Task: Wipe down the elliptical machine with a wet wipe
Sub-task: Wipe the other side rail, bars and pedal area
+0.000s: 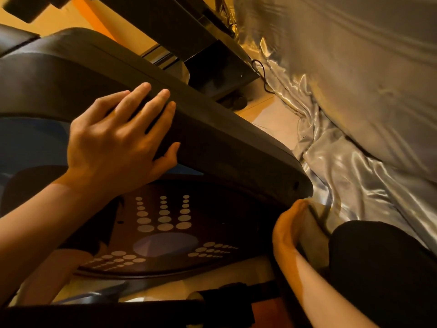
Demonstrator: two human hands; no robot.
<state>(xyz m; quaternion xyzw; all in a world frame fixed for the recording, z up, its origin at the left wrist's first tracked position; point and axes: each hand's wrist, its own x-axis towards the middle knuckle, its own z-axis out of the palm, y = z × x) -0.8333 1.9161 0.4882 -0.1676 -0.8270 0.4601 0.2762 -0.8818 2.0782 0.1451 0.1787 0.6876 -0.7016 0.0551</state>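
At nine o'clock, the left hand (118, 138) lies flat on the elliptical machine's black, curved plastic housing (224, 143). Its four fingers are straight and spread over the top ridge, and the thumb presses on the lower edge. It grips nothing.

The housing sweeps from the upper left down to a rounded end at about four o'clock. Below the left hand, at six o'clock, sits the machine's round, dark flywheel disc (165, 233), printed with rows of pale oval dots around a bluish centre patch.

At twelve o'clock a black box-shaped part (220, 67) stands on the pale tan floor (272, 114), with a thin black cable (260, 69) looping just beside it.

At five o'clock, just under the housing's rounded end, the right hand (290, 228) is seen edge-on. A pale, crumpled wet wipe (315, 230) lies against its far side, touching the hand. The fingers are hidden behind the palm, so it cannot be told whether they curl round the wipe or merely press it.

Just right of the wipe is the person's black-clothed knee (383, 268). From one to four o'clock, shiny, wrinkled silver satin fabric (354, 174) drapes down to the floor.
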